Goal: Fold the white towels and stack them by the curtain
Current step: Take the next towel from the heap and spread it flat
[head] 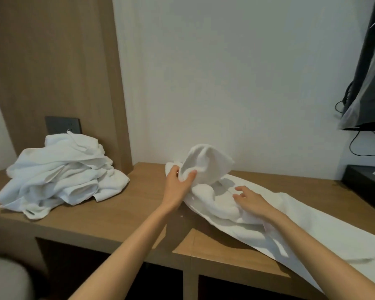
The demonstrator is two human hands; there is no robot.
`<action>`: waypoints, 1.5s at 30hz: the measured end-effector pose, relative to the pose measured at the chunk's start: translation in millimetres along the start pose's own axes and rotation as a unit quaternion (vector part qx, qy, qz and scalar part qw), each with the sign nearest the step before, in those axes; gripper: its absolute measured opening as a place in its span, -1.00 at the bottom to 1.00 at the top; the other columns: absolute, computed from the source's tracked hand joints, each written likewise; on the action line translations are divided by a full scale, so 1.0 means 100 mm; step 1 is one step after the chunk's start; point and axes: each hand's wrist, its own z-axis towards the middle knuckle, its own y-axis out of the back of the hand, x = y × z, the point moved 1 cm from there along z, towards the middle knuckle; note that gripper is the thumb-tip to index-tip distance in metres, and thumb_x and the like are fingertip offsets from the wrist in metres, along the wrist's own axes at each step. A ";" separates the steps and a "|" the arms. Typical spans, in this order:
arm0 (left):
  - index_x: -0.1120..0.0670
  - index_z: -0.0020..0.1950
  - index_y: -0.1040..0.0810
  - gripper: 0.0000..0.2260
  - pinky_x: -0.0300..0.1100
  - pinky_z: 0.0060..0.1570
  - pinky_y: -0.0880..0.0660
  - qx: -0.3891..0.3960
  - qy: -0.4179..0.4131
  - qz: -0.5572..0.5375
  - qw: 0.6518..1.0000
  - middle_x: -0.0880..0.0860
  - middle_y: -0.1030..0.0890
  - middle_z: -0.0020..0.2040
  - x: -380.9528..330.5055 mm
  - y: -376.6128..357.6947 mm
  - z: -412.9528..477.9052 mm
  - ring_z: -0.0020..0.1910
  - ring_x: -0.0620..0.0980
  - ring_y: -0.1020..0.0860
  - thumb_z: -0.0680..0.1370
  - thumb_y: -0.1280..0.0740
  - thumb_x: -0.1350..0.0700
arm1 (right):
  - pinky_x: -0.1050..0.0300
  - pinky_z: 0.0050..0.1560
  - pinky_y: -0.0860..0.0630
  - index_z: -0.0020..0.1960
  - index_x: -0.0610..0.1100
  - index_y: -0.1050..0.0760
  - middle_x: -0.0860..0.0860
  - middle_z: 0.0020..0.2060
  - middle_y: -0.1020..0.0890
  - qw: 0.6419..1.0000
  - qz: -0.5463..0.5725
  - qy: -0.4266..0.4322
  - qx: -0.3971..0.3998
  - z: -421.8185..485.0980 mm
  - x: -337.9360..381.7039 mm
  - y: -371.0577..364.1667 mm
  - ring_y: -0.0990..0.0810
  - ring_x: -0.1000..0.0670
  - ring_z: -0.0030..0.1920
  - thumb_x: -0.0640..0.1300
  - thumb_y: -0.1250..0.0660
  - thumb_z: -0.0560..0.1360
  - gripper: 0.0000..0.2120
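**Turning over the end of a white towel on the desktop**

Head view. A long white towel lies diagonally on the wooden desktop. It runs from the back edge at the wall to the front right edge, where it hangs over. The left hand pinches the towel's far end between thumb and curled fingers and holds it raised in a loose arch, apparently to carry it back over the flat length as a fold. The right hand rests on the bunched middle with fingers spread. This probably anchors the cloth so the lifted end does not drag the rest along.

A rumpled heap of white towels sits at the left end of the desktop, against the wood panel and partly covering a wall socket. It lies well apart from the working towel and looks unfolded, so most of the task appears to remain. No curtain can be identified with certainty.

A black tissue box stands at the right back corner, below a television.
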 end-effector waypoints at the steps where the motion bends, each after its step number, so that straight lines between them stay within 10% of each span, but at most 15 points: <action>1: 0.18 -0.15 -0.40 -0.74 -0.26 -0.34 -0.38 -0.021 0.006 -0.010 1.000 0.07 -0.42 -0.26 0.01 0.17 -0.08 -0.30 -0.03 -0.40 0.53 -0.37 0.02 | 0.07 0.30 -0.29 0.47 -0.03 -0.20 -0.08 0.42 -0.36 1.000 -0.023 0.001 0.009 0.01 0.05 -0.02 -0.38 -0.11 0.37 0.03 -0.06 0.64 -0.58; 8: 0.08 0.12 -0.51 -0.78 -0.19 -0.42 -0.56 0.088 0.193 0.015 0.977 0.07 -0.68 -0.19 0.13 1.21 -0.66 -0.40 0.04 -0.64 0.49 -0.38 0.15 | -0.08 0.38 -0.25 0.50 0.00 -0.15 -0.10 0.42 -0.36 0.990 -0.131 -0.010 0.040 0.04 0.38 -0.23 -0.37 -0.17 0.36 0.03 -0.06 0.63 -0.55; 14: 0.05 0.40 -0.36 -0.47 -0.18 -0.20 -0.55 -0.005 0.230 0.017 0.973 0.08 -0.49 0.28 0.25 1.41 -0.66 0.15 0.10 -0.55 0.51 -0.36 -0.13 | 0.08 0.38 -0.22 0.44 -0.01 -0.30 -0.04 0.44 -0.34 0.990 -0.091 0.095 0.060 -0.06 0.74 -0.46 -0.33 -0.09 0.39 -0.01 -0.13 0.62 -0.60; 19: 0.08 0.04 -0.53 -0.86 0.03 0.15 -0.48 -0.141 0.064 0.052 0.986 0.07 -0.51 0.20 0.27 1.39 -0.58 0.24 0.11 -0.47 0.50 -0.37 0.14 | 0.09 0.41 -0.15 0.47 -0.01 -0.24 -0.02 0.47 -0.29 0.977 -0.137 0.128 0.100 -0.17 0.78 -0.61 -0.28 -0.05 0.42 0.05 -0.05 0.65 -0.59; 25: 0.10 0.10 -0.64 -0.75 -0.17 0.11 -0.37 -0.162 -0.087 0.220 0.958 -0.03 -0.16 0.53 0.31 1.50 -0.85 0.40 -0.03 -0.28 0.43 -0.38 0.19 | 0.00 0.46 -0.11 0.49 -0.02 -0.20 0.00 0.49 -0.25 0.964 -0.193 0.103 0.151 -0.23 0.66 -0.67 -0.25 -0.06 0.45 0.11 -0.01 0.64 -0.54; 29: 0.08 -0.14 -0.57 -0.87 -0.14 -0.17 -0.46 -0.210 -0.063 0.329 0.919 0.00 -0.33 0.26 0.41 1.56 -1.18 0.22 0.03 -0.38 0.37 -0.43 0.09 | -0.04 0.47 -0.12 0.48 -0.05 -0.22 -0.03 0.48 -0.27 0.966 -0.197 0.102 0.135 -0.22 0.71 -0.74 -0.26 -0.09 0.44 0.10 -0.02 0.65 -0.55; 33: 0.11 -0.18 -0.33 -0.68 -0.18 -0.03 -0.26 -0.270 -0.021 0.374 0.887 0.00 -0.21 -0.03 0.46 1.63 -1.32 -0.02 -0.03 -0.20 0.32 -0.47 0.11 | -0.17 0.44 -0.17 0.44 -0.04 -0.29 -0.04 0.44 -0.34 0.970 -0.196 0.088 0.109 -0.17 0.72 -0.79 -0.31 -0.12 0.40 0.11 -0.02 0.64 -0.56; 39: 0.12 0.18 -0.46 -0.80 -0.20 0.06 -0.33 -0.091 -0.114 0.365 0.920 0.05 -0.49 0.14 0.27 1.51 -0.96 0.12 0.00 -0.45 0.58 -0.26 0.12 | -0.26 0.42 -0.13 0.38 0.01 -0.34 0.00 0.41 -0.37 0.972 -0.193 0.098 0.096 -0.09 0.69 -0.87 -0.33 -0.14 0.36 0.12 0.05 0.63 -0.59; 45: 0.06 0.55 -0.10 -0.49 -0.01 0.46 -0.08 0.179 0.131 0.264 0.939 0.08 -0.15 0.55 0.37 1.32 -0.45 0.51 0.07 -0.15 0.66 0.14 -0.13 | -0.30 0.46 0.02 0.48 0.04 -0.19 0.00 0.49 -0.25 0.965 -0.218 0.080 0.118 0.01 0.57 -0.90 -0.21 -0.17 0.46 0.12 0.17 0.65 -0.53</action>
